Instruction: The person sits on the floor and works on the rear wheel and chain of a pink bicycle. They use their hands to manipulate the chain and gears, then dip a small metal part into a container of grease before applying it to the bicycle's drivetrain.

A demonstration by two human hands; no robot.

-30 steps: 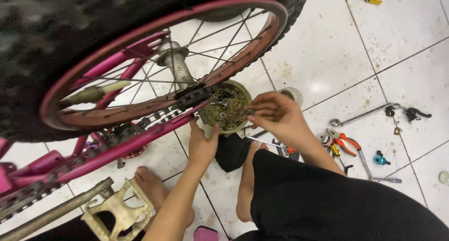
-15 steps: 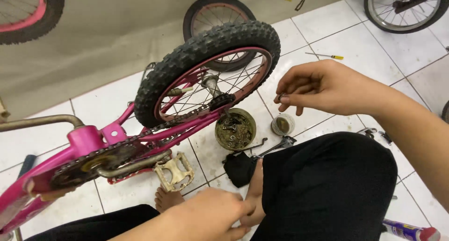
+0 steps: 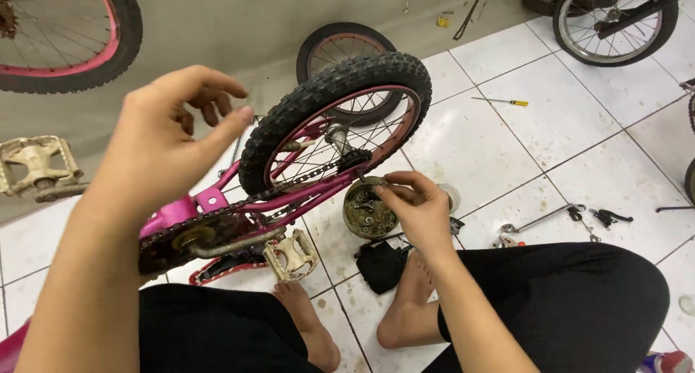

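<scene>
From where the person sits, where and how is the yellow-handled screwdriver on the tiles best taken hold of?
Take the screwdriver by its yellow handle, the thicker end pointing right, probably from above with a pinch across it. It lies flat on the white tile floor with bare tile all round; the thin shaft offers a poorer grip.

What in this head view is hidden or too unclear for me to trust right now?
- Whatever the right hand pinches: too small, covered by its fingertips.
- Contents of the round tin: a blurred, grimy jumble.
- Rear hub of the pink bicycle: hidden behind spokes and chain.
- Left hand: raised, apparently empty; palm side unseen.
</scene>
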